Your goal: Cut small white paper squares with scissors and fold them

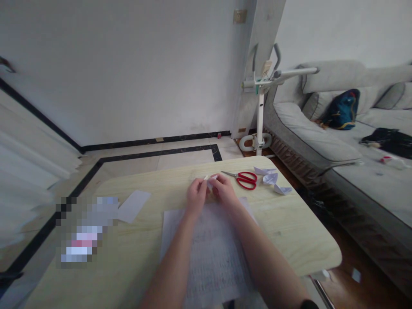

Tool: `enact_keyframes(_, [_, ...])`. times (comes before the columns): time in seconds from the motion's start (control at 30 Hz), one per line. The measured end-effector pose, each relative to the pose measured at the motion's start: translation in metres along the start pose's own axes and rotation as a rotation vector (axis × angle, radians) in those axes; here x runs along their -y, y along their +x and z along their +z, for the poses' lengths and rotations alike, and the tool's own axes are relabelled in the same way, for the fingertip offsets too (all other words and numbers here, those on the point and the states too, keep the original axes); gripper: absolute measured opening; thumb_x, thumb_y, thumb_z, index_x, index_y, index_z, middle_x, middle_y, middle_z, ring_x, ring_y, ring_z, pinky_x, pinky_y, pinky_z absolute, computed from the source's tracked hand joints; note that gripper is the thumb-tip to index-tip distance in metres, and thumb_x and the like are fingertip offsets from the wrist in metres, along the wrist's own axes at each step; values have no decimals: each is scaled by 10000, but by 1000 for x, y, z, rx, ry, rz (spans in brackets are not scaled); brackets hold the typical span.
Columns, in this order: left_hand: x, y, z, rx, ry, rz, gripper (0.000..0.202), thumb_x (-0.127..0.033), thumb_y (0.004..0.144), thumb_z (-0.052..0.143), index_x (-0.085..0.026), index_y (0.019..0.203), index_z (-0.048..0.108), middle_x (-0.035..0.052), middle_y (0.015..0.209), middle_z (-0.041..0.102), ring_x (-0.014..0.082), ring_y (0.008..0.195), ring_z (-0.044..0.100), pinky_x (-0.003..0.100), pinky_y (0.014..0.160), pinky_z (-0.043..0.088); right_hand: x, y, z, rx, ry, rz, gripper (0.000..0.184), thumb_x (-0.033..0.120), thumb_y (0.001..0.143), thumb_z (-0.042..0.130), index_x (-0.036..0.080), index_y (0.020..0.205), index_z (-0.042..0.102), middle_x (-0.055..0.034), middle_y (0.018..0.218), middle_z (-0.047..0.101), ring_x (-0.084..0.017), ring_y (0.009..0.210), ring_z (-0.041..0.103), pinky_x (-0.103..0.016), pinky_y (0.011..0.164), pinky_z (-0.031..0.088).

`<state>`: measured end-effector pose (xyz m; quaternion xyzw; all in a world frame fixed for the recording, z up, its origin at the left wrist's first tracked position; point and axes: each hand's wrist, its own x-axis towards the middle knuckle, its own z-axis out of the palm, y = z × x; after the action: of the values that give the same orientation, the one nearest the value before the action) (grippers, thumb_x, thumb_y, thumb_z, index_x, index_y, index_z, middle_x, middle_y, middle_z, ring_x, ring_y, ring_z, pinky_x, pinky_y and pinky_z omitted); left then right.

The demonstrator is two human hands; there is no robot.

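Pale wooden bench (pixel 289 231): left hand (pixel 196 195) and right hand (pixel 223 191) both pinch one small folded paper (pixel 210 180), scissors (pixel 246 179) lying just beside.

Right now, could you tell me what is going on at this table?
A person is working a small piece of white paper between both hands, left hand and right hand, above a large printed sheet on the pale wooden table. Red-handled scissors lie just to the right, with three small folded paper pieces beyond them. A loose paper strip lies to the left.
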<state>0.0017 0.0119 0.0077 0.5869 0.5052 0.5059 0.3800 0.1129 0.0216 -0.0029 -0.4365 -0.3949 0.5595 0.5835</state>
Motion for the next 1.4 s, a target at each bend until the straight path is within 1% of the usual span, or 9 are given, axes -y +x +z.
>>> enact_keyframes(0.17, [2,-1,1,1,-20,-22,272,-334,856,483,-190,629,517,-29,538,519,117,514,491,226,520,377,-1,0,-1,-12,-12,-7,190,357,681,646,189,698,559,70,516,434,-72,421,342,-228,414,220])
enact_keyframes(0.4, [1,-1,1,-9,-72,-15,230,-358,853,506,-190,707,567,-13,585,555,131,541,507,236,526,375,-2,1,-1,2,-20,-11,198,369,689,637,185,702,567,50,557,471,-77,448,362,-226,430,242])
enact_keyframes(0.7, [-1,1,-2,-86,-52,0,271,-359,857,506,-204,637,482,-36,506,451,120,488,446,236,510,363,-6,1,0,55,-110,-49,268,409,721,657,205,644,500,70,495,409,-80,435,321,-230,428,224])
enact_keyframes(0.87, [0,2,2,-104,-141,-15,212,-392,819,570,-185,863,571,0,699,591,118,563,544,224,519,411,-8,2,-2,3,-136,-71,335,443,719,664,204,592,468,66,465,413,-80,422,314,-233,422,217])
enact_keyframes(0.93, [0,2,2,-108,-158,-35,230,-393,791,606,-180,874,584,10,762,614,108,561,555,221,518,418,-6,1,-1,-17,-133,-56,358,456,708,672,205,577,452,66,453,409,-80,414,317,-235,415,214])
enact_keyframes(1.0, [1,4,2,-107,-187,-83,235,-393,765,633,-172,834,595,6,745,613,97,533,544,215,495,404,-3,0,0,-15,-99,-42,364,466,706,671,204,579,453,66,451,406,-78,406,315,-236,409,213])
enact_keyframes(1.17, [11,11,-2,-138,-422,-210,292,-402,684,700,-156,810,604,-49,553,525,77,456,474,199,441,348,2,-1,0,12,16,-20,245,429,713,654,194,705,583,65,464,428,-76,389,334,-228,390,199])
enact_keyframes(1.27, [13,13,-3,-135,-582,-266,317,-403,641,727,-153,784,594,-56,567,521,55,447,451,190,432,332,1,-1,-1,6,59,12,245,398,710,639,193,844,652,52,500,478,-78,381,348,-225,370,186])
enact_keyframes(1.4, [11,12,-1,-54,-623,-306,362,-387,616,751,-146,845,607,-36,638,577,43,427,448,187,398,310,-1,-1,-3,23,87,3,334,378,703,663,201,987,674,65,471,452,-75,387,352,-211,378,219])
